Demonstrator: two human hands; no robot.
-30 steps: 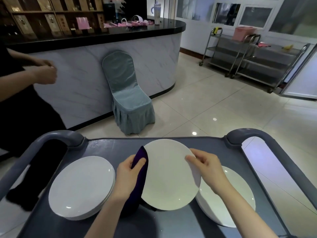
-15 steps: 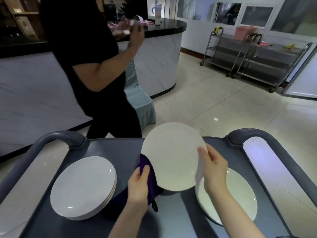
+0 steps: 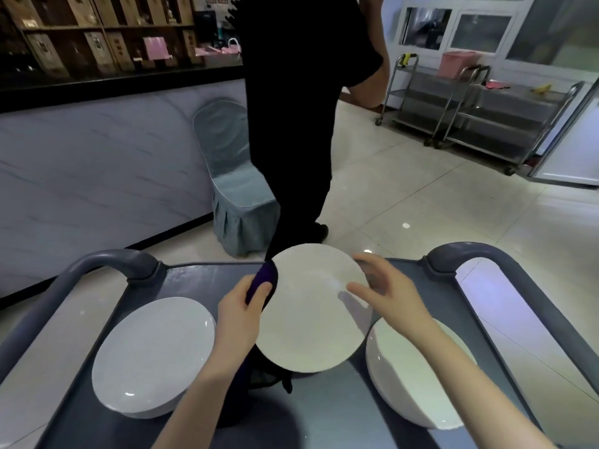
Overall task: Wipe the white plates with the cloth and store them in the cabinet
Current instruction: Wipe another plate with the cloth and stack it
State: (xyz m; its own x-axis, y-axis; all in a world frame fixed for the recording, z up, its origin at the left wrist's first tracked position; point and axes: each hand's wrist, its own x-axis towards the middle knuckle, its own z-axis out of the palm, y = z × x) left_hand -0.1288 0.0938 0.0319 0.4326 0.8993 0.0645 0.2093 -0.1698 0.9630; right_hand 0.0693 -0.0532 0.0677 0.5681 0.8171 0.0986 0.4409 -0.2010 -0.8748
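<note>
A round, plain white plate (image 3: 311, 319), glossy and faintly smeared, is held tilted above the grey trolley worktop (image 3: 201, 283). The left grip (image 3: 238, 319) is clamped on a dark purple cloth (image 3: 264, 278) at the plate's left rim. The right grip (image 3: 392, 296) is blurred and spread apart by the right rim. The worktop carries a left plate stack (image 3: 152, 358) and a right plate stack (image 3: 408, 377).

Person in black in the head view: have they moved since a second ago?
Yes. The person in black has crossed rightward: earlier they were left of the covered chair, and now they overlap its right side.
</note>
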